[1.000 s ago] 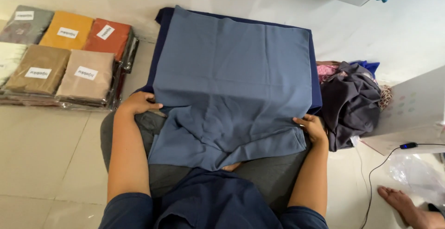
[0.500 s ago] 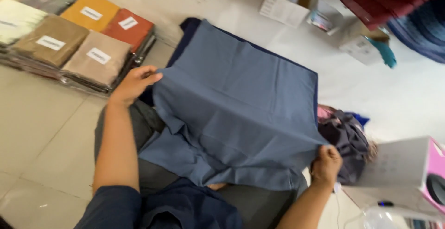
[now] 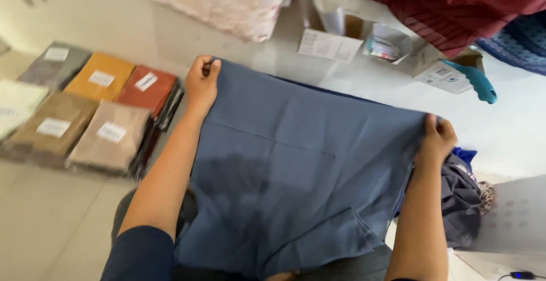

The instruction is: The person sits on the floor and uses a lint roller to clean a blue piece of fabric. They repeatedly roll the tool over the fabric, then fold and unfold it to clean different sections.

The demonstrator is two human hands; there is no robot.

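A large blue cloth [image 3: 301,167] is spread out in front of me over my lap and the pale floor. My left hand [image 3: 202,82] pinches its far left corner, arm stretched forward. My right hand [image 3: 437,139] grips the far right corner of the same cloth. The cloth's near edge hangs folded by my knees, and a darker blue layer shows under it along the far edge.
Flat packs of folded fabric [image 3: 85,116] in grey, yellow, rust and beige lie in rows at the left. A patterned sheet [image 3: 227,2] and open cardboard boxes [image 3: 352,36] sit beyond. A heap of dark clothes [image 3: 463,201] lies at the right, beside a white box [image 3: 512,224].
Both hands have carried the cloth's near edge forward, away from my body, folding it over itself. The view has tilted up and to the right.
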